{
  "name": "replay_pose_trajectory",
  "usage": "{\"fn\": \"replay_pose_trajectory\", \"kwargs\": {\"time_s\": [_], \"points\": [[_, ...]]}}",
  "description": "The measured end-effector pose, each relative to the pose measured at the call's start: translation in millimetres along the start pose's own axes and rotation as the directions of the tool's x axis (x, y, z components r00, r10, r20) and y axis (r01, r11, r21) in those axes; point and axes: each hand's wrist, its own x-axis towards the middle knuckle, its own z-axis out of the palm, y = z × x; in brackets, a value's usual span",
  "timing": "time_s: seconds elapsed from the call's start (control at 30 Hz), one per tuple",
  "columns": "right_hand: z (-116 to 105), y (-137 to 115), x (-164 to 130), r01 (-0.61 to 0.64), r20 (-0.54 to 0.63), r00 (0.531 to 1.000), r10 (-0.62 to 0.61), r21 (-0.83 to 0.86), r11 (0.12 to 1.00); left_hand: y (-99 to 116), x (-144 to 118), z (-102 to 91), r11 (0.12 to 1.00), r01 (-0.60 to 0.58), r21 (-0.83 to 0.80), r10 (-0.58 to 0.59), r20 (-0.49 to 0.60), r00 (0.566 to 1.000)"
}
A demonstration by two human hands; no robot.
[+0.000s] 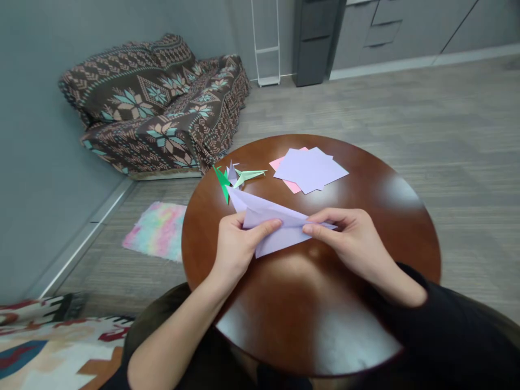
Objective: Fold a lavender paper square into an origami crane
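A partly folded sheet of lilac origami paper is held up above the round brown table, its long point toward the right. My left hand grips the wide end, thumb on the near face and the other fingers hidden behind. With thumb and index finger, my right hand pinches the narrow end near its tip. Just beyond the paper's upper left corner stand several folded paper cranes: a green one, a purple one and a pale green one.
A fanned stack of square paper sheets, lilac on top with pink below, lies toward the back of the table. Past the table are a sofa under a patterned cover, a fluffy pastel rug and grey cabinets.
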Motion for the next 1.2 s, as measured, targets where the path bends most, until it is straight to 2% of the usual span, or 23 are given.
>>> {"fn": "replay_pose_trajectory", "kwargs": {"time_s": [0.2, 0.4, 0.57, 0.67, 0.73, 0.93, 1.1, 1.2], "points": [[2.5, -0.3, -2.9, -0.029, 0.042, 0.999, 0.027, 0.034, 0.999, 1.4, -2.7, 4.0, 1.0, 0.0, -0.025, -0.001, -0.015, 1.0], [7.0, 0.0, -5.3, 0.01, 0.011, 1.0, -0.012, 0.118, 0.993, 4.7, -4.7, 7.8, 0.997, -0.079, -0.018, 0.078, -0.061, 0.995], [5.4, -1.7, -2.8, 0.052, -0.12, 0.992, -0.043, 0.073, 0.996, 8.6, -6.1, 14.2, 0.983, -0.167, -0.081, 0.156, -0.12, 0.98], [2.9, -0.8, 1.2, 0.077, -0.234, 0.971, -0.041, 0.149, 0.986, 9.0, -9.5, 18.2, 0.973, -0.195, -0.126, 0.183, -0.101, 0.978], [1.5, 0.2, 3.2, 0.088, -0.26, 0.965, -0.037, 0.189, 0.978, 8.6, -11.3, 19.0, 0.967, -0.217, -0.134, 0.205, -0.095, 0.974], [1.4, -0.1, 2.5, 0.083, -0.201, 0.978, -0.054, 0.14, 0.987, 5.5, -7.7, 12.1, 0.96, -0.261, -0.099, 0.249, -0.121, 0.961], [1.9, -1.2, 0.6, 0.094, -0.181, 0.981, -0.074, 0.104, 0.99, 2.8, -5.7, 8.5, 0.973, -0.154, -0.169, 0.142, -0.084, 0.986], [1.7, -1.3, 0.5, 0.091, -0.166, 0.983, -0.076, 0.087, 0.992, 4.4, -5.9, 7.2, 0.976, -0.15, -0.16, 0.135, -0.1, 0.986]]}}
